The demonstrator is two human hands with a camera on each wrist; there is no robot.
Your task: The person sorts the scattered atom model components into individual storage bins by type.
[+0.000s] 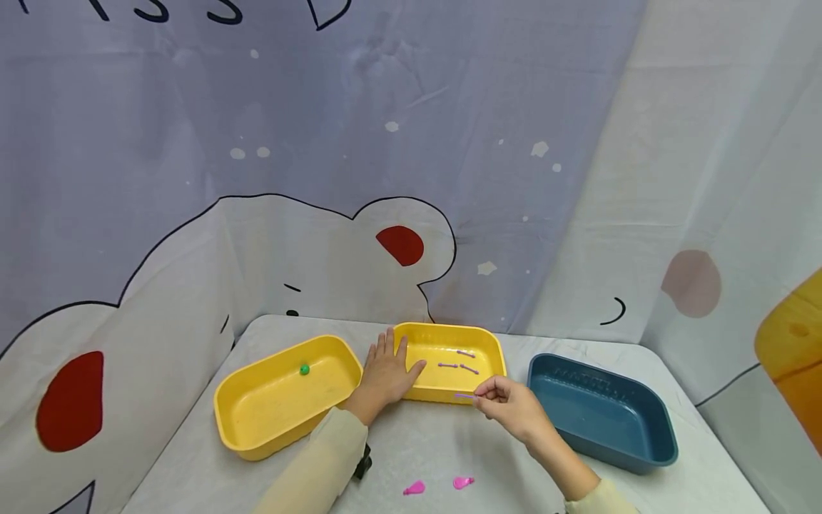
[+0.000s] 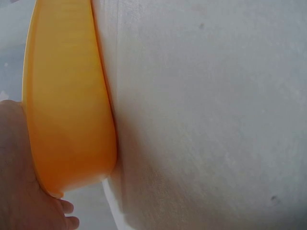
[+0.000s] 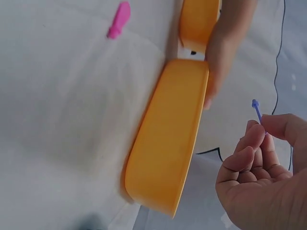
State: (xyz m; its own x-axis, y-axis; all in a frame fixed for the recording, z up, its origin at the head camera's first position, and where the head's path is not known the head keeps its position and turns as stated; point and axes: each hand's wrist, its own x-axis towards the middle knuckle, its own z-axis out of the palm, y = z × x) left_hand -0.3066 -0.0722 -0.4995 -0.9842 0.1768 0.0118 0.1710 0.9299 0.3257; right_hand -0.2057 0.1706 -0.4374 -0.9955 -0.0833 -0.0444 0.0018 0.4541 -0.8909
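Observation:
My right hand [image 1: 514, 410] pinches a thin purple stick [image 3: 257, 111] between thumb and fingertips, with a small knob showing at its free end. It is held up over the front rim of the middle yellow tray [image 1: 443, 393]. My left hand [image 1: 387, 375] rests on that tray's left rim, fingers straight and spread. Inside the tray lie three similar purple sticks, one nearer the back [image 1: 465, 353]. In the left wrist view, part of the left hand [image 2: 17, 167] lies along the rim of a yellow tray [image 2: 72, 105].
To the left stands another yellow tray [image 1: 270, 441] with a small green ball [image 1: 305, 369] in it. A dark blue tray [image 1: 600, 446] is at the right. Two pink pieces, a left one [image 1: 414, 487] and a right one [image 1: 463, 482], lie on the table in front. A printed cloth [image 1: 514, 143] hangs behind.

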